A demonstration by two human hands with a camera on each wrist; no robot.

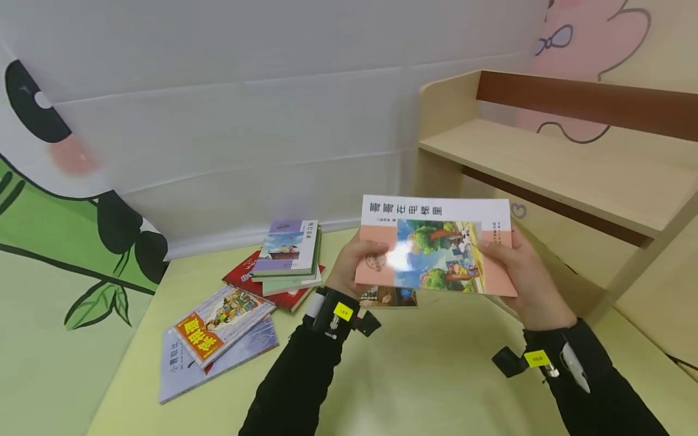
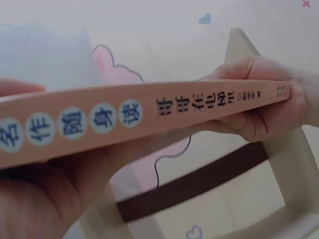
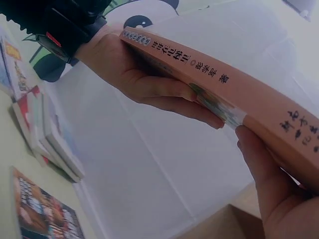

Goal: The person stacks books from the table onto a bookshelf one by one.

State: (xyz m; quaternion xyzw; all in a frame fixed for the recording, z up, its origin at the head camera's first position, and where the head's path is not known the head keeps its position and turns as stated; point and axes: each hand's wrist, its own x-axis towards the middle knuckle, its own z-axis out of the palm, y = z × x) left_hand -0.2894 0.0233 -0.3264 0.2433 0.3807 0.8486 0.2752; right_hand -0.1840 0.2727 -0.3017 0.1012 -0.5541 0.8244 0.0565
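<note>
A paperback book (image 1: pixel 436 242) with a white and salmon cover and a picture of trees is raised above the table. My left hand (image 1: pixel 351 260) grips its left end, thumb on the cover. At the right end my right hand (image 1: pixel 526 275) holds it the same way, thumb reaching over the picture. The salmon spine (image 2: pixel 149 114) faces the left wrist view, with fingers wrapped under the book. Seen from the right wrist, the left hand (image 3: pixel 134 74) has its fingers flat along the book's underside. Partly hidden below the raised book lies another book (image 1: pixel 389 297) with a dark, colourful cover.
Left on the pale yellow table (image 1: pixel 218 418) are a purple-covered book (image 1: pixel 286 248) atop a small stack, a red book (image 1: pixel 242 275) under it, and a comic-style book (image 1: pixel 223 321) over a lavender book (image 1: pixel 174 375). A wooden shelf (image 1: pixel 545 157) stands at the right.
</note>
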